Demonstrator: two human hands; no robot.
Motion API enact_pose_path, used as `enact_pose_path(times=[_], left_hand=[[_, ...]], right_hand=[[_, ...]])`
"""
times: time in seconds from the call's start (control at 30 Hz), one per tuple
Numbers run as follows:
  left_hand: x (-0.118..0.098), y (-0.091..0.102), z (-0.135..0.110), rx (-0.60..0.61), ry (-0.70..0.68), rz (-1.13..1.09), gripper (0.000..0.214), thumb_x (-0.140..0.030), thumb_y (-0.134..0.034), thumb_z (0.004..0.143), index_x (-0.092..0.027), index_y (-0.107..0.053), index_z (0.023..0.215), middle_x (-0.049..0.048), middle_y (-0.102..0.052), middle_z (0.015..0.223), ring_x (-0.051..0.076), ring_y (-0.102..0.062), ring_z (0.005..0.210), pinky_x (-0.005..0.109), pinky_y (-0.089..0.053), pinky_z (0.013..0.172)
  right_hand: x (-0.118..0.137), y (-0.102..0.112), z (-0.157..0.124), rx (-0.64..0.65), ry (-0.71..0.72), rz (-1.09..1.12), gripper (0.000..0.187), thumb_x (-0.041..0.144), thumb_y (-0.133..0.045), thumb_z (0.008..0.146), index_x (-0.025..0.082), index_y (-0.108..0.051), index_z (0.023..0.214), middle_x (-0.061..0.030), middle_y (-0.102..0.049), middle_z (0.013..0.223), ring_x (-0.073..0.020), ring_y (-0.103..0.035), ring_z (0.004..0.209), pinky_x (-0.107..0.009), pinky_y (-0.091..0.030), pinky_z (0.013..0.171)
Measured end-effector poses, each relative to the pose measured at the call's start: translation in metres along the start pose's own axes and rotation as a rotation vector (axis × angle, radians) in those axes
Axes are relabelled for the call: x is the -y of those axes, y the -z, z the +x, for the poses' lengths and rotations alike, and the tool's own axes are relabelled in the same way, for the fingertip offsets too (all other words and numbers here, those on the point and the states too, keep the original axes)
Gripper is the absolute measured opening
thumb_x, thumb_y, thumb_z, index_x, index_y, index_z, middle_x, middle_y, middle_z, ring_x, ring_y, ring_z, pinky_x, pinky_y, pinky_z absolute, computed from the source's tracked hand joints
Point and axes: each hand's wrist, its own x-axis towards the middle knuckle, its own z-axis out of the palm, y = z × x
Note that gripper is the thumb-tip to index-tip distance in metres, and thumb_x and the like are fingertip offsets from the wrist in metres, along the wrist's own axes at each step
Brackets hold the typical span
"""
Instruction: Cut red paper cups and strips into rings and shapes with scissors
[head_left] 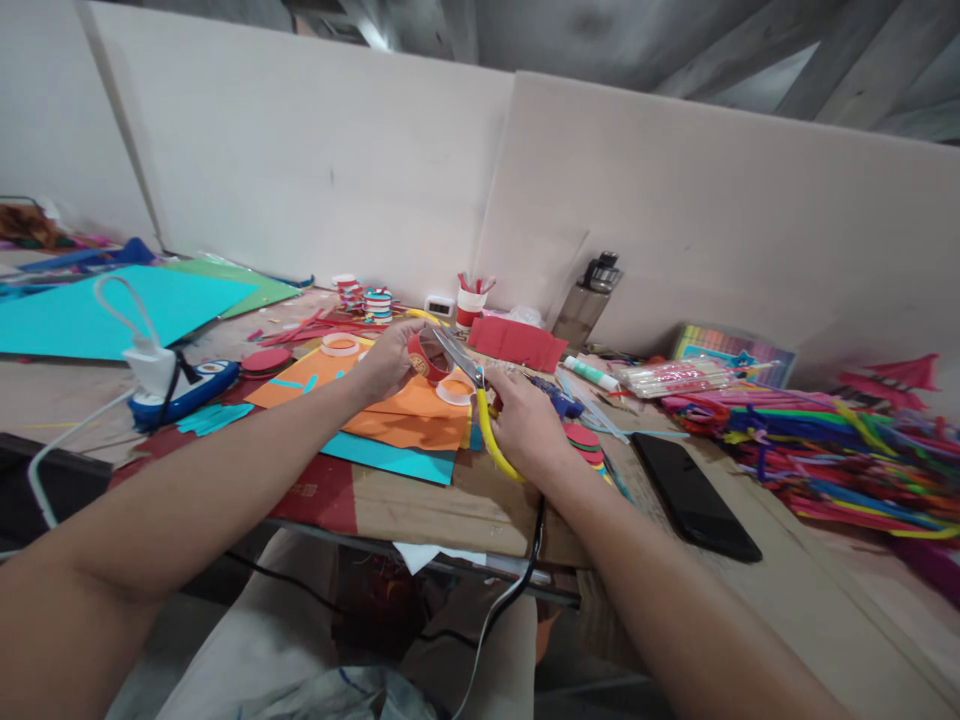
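My left hand (pixel 386 362) pinches a red ring (pixel 429 362) with a gold emblem, which looks like a band of a paper cup. In my right hand (pixel 525 420) is a pair of scissors (pixel 491 435) with a yellow handle. Its metal blades lie at the right side of the red ring; whether they touch it I cannot tell. Beneath both hands are orange sheets (pixel 397 428) on top of a turquoise sheet (pixel 397 460). White rings (pixel 454 390) rest on the orange paper, one close below the blades.
A black phone (pixel 694 495) lies at right, beside a heap of coloured pipe cleaners (pixel 825 450). Behind stand a bottle (pixel 589 300), a red-and-white cup (pixel 471 303) and folded red paper (pixel 517 343). A glue stick (pixel 591 373) lies near them. At left is a blue glue gun (pixel 184 390).
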Motion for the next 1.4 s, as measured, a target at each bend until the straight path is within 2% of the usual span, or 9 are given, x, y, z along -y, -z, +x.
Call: enact_pose_path(times=[0.1,0.27,0.4,0.57,0.73,0.97,1.07,1.23,1.4], left_hand=[[-0.002,-0.005,-0.001,-0.045,0.028,-0.020,0.022,-0.023,-0.077,0.068,-0.012,-0.057,0.069,-0.0016,-0.055,0.063,0.009,-0.056,0.057,0.022,-0.050,0.059],[-0.006,-0.013,-0.006,-0.003,0.054,0.032,0.030,-0.012,-0.083,0.053,-0.012,-0.056,0.068,-0.0037,-0.052,0.059,0.008,-0.052,0.052,0.021,-0.045,0.053],[-0.005,-0.010,-0.006,0.014,0.053,0.056,0.028,-0.015,-0.081,0.056,-0.012,-0.054,0.064,-0.0027,-0.052,0.058,0.008,-0.051,0.052,0.022,-0.044,0.054],[-0.002,-0.003,-0.003,0.072,0.027,0.129,0.019,-0.016,-0.078,0.061,-0.011,-0.060,0.067,0.0004,-0.057,0.061,0.010,-0.055,0.056,0.022,-0.045,0.053],[0.001,-0.002,-0.002,0.065,0.019,0.127,0.019,-0.021,-0.076,0.066,-0.011,-0.060,0.065,0.0010,-0.055,0.060,0.011,-0.055,0.055,0.022,-0.044,0.051],[0.005,0.007,-0.001,0.161,-0.031,0.206,0.019,-0.025,-0.072,0.072,-0.013,-0.060,0.065,0.0019,-0.057,0.060,0.012,-0.054,0.050,0.025,-0.045,0.045],[0.004,0.004,-0.002,0.123,-0.027,0.201,0.018,-0.025,-0.074,0.070,-0.013,-0.061,0.068,0.0019,-0.059,0.062,0.012,-0.054,0.050,0.025,-0.045,0.046],[0.002,-0.002,-0.001,-0.034,-0.038,0.145,0.028,-0.023,-0.081,0.061,-0.013,-0.057,0.070,0.0004,-0.060,0.063,0.010,-0.056,0.054,0.023,-0.048,0.054],[-0.001,-0.002,0.001,-0.025,-0.028,0.129,0.033,-0.028,-0.084,0.059,-0.011,-0.058,0.070,-0.0001,-0.058,0.062,0.009,-0.054,0.051,0.023,-0.045,0.051]], right_hand=[[0.000,-0.002,0.000,-0.009,-0.003,0.040,0.026,0.031,-0.050,0.091,0.019,-0.062,0.110,-0.0104,-0.063,0.098,-0.0215,-0.058,0.081,-0.031,-0.043,0.070],[-0.003,-0.008,-0.001,-0.013,0.007,0.079,0.032,0.034,-0.048,0.093,0.019,-0.058,0.119,-0.0133,-0.059,0.107,-0.0215,-0.058,0.084,-0.032,-0.047,0.072],[-0.005,-0.008,0.000,0.000,0.027,0.049,0.032,0.030,-0.046,0.093,0.016,-0.058,0.119,-0.0128,-0.061,0.100,-0.0225,-0.057,0.084,-0.032,-0.046,0.074],[-0.005,-0.007,0.000,0.001,0.045,0.026,0.032,0.028,-0.046,0.092,0.014,-0.059,0.117,-0.0136,-0.063,0.100,-0.0230,-0.057,0.083,-0.032,-0.045,0.073],[-0.004,-0.005,0.000,-0.006,0.037,0.016,0.030,0.029,-0.045,0.093,0.016,-0.060,0.115,-0.0124,-0.064,0.097,-0.0222,-0.057,0.080,-0.031,-0.043,0.070],[-0.004,-0.005,0.000,-0.009,0.037,-0.003,0.026,0.032,-0.044,0.093,0.017,-0.062,0.104,-0.0098,-0.065,0.088,-0.0210,-0.055,0.075,-0.030,-0.039,0.068],[-0.004,-0.005,0.001,-0.010,0.029,0.018,0.024,0.032,-0.045,0.093,0.018,-0.062,0.101,-0.0091,-0.066,0.088,-0.0208,-0.056,0.076,-0.029,-0.040,0.068],[-0.004,-0.006,0.003,-0.021,0.012,0.076,0.021,0.030,-0.048,0.091,0.018,-0.063,0.099,-0.0087,-0.066,0.089,-0.0211,-0.057,0.079,-0.029,-0.040,0.069],[-0.002,-0.008,0.002,-0.035,0.049,0.189,0.022,0.031,-0.051,0.090,0.018,-0.062,0.103,-0.0074,-0.062,0.091,-0.0195,-0.055,0.080,-0.029,-0.042,0.072]])
